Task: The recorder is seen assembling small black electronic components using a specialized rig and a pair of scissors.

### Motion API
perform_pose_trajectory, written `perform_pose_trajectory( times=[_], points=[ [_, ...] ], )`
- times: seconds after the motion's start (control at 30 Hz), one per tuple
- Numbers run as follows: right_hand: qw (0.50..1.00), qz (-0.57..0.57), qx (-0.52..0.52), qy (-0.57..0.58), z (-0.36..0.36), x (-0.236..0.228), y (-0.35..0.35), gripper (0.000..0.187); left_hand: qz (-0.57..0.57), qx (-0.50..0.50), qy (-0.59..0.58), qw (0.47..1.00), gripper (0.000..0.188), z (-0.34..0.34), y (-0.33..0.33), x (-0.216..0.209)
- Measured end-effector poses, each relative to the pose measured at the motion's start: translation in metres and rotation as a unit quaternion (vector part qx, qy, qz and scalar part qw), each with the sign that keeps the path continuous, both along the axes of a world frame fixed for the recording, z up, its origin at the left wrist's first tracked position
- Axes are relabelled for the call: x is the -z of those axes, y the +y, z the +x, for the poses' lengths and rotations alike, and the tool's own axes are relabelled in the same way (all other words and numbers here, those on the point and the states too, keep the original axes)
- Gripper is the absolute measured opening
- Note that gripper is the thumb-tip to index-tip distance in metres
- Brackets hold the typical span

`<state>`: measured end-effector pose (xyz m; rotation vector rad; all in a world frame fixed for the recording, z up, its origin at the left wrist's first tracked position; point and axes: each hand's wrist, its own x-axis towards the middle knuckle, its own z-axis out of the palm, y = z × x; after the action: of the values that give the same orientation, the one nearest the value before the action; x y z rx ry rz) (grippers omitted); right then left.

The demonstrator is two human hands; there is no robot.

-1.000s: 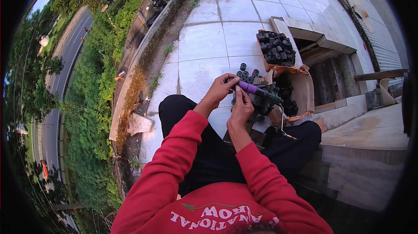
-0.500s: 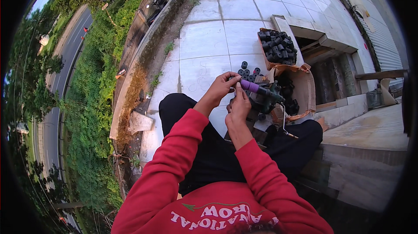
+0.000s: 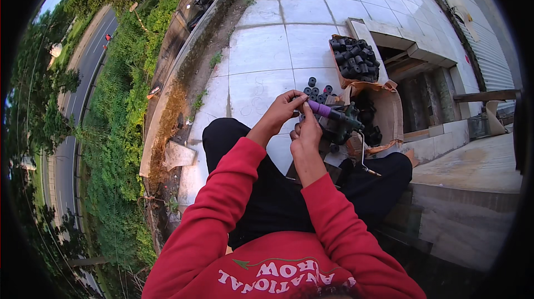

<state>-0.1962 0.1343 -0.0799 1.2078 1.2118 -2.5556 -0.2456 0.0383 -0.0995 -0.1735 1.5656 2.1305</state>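
Fingers (image 3: 301,98) of left hand (image 3: 278,112) and right hand (image 3: 306,136) touch the purple cylinder (image 3: 319,108).

Left hand (image 3: 280,112) and right hand (image 3: 306,138) at outer end of purple cylinder (image 3: 320,108) (opposite end toward dark-green device (image 3: 349,123)).

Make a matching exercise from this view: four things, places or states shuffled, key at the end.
Things
1. Purple sleeve
2. Bent metal rod
3. Far cardboard box
4. Loose black cylinders

Places or states
A. Heaped full
B. On the white tiles, outside the boxes
C. One end by the fingertips of left hand and right hand
D. Tip seen against the right trouser leg

Pairs: 1-C, 2-D, 3-A, 4-B
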Motion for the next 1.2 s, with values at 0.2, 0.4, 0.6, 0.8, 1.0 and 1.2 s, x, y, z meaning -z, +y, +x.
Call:
perform_pose_trajectory(
  times=[0.2,0.4,0.6,0.8,1.0,1.2],
  points=[
    [1.0,-0.01,-0.012,-0.014,-0.003,-0.004,0.002,0.023,0.026,-0.01,-0.029,0.999,0.023,-0.001,-0.002,-0.005],
    [1.0,-0.026,-0.003,-0.003,0.0,-0.001,0.001,0.022,-0.017,-0.002,-0.005,1.0,0.017,-0.001,-0.001,-0.005],
    [1.0,0.001,-0.013,0.007,0.004,0.001,0.0,0.02,0.002,-0.02,0.001,1.0,0.033,-0.005,-0.001,-0.001],
    [0.971,0.177,-0.086,0.133,0.03,0.032,0.002,0.033,-0.01,-0.011,-0.02,1.0,0.038,-0.011,0.001,-0.002],
    [0.801,0.496,-0.242,0.23,0.087,0.011,0.06,0.042,-0.02,-0.01,-0.042,0.999,0.028,-0.01,-0.006,0.003],
    [0.477,0.791,-0.294,0.245,0.114,-0.076,0.159,0.049,-0.02,-0.042,-0.04,0.998,0.026,-0.007,0.002,0.001]
  ],
)
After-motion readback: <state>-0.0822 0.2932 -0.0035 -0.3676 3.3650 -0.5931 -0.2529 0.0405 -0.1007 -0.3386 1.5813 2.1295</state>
